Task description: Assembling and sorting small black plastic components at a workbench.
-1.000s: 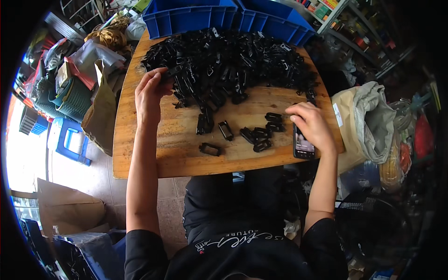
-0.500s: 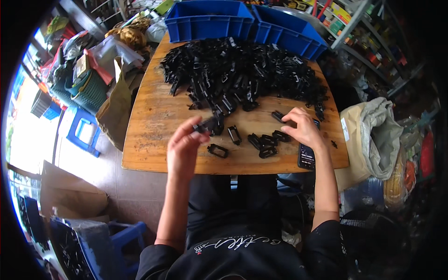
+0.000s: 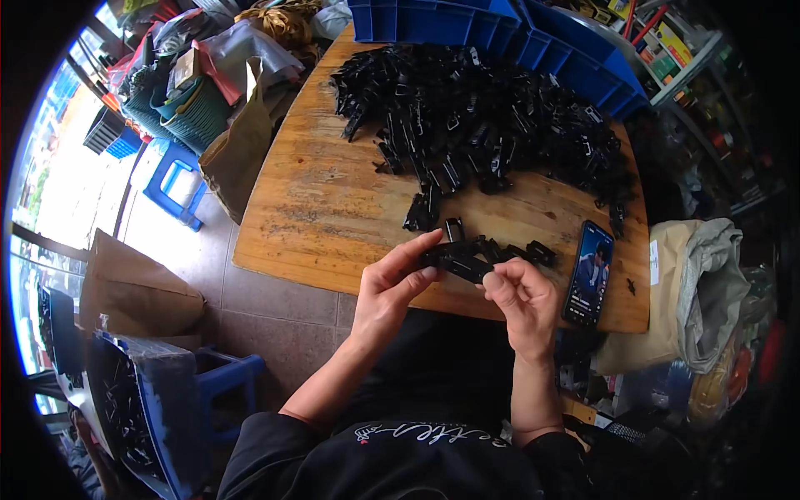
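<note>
Since the earlier frames the two hands have drawn together: the left hand (image 3: 387,287) and the right hand (image 3: 527,307) now meet low in the centre of the frame. Between their fingertips lies a black plastic piece (image 3: 465,267), the left pinching its left end and the right its right end; whether it is one piece or two joined, I cannot tell. One phone (image 3: 589,279) lies right of the hands, and two blue bins (image 3: 433,23) stand along the top. The heap of black pieces (image 3: 483,125) below them is too tangled to count, as are the loose pieces (image 3: 542,253) partly hidden behind the hands. The table (image 3: 325,200) has bare wood left of centre; its near edge passes just under the hands.
</note>
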The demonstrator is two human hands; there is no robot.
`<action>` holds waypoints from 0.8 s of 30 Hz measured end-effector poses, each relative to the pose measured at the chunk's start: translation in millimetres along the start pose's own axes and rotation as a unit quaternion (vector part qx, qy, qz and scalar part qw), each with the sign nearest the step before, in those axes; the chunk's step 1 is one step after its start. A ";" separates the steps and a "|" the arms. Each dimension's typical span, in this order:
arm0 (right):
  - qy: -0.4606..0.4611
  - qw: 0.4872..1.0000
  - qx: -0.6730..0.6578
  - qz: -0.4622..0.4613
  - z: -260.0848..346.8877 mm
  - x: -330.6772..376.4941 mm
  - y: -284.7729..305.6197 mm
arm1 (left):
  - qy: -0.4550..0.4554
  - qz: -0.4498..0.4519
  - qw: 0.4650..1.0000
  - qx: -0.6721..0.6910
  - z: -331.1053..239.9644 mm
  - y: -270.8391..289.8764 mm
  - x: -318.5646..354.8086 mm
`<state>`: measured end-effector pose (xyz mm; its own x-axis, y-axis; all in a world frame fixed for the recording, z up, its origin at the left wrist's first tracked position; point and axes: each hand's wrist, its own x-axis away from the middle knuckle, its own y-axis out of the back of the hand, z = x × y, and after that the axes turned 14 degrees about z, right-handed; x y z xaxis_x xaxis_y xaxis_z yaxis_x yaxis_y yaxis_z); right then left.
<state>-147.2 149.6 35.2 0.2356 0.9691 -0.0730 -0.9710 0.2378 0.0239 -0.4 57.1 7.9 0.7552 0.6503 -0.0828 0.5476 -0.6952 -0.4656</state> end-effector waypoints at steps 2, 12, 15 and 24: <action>-0.003 1.000 0.012 -0.005 -0.8 0.4 2.6 | 0.011 -0.005 0.999 -0.039 0.6 -1.8 1.4; -0.009 0.999 0.047 -0.005 0.1 1.1 4.7 | -0.008 0.035 0.989 -0.146 9.6 3.1 0.2; -0.026 0.994 0.101 0.016 4.0 2.5 2.1 | -0.070 0.046 0.965 -0.250 8.6 4.2 0.3; 0.039 0.975 0.161 0.148 -0.7 -1.4 -11.4 | 0.017 0.011 0.989 0.149 2.4 5.1 11.0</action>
<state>-136.5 145.5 34.2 -0.0685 0.9935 -0.0908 -0.9301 -0.0307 0.3661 9.8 61.4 2.5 0.7801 0.6217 -0.0694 0.4039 -0.5853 -0.7030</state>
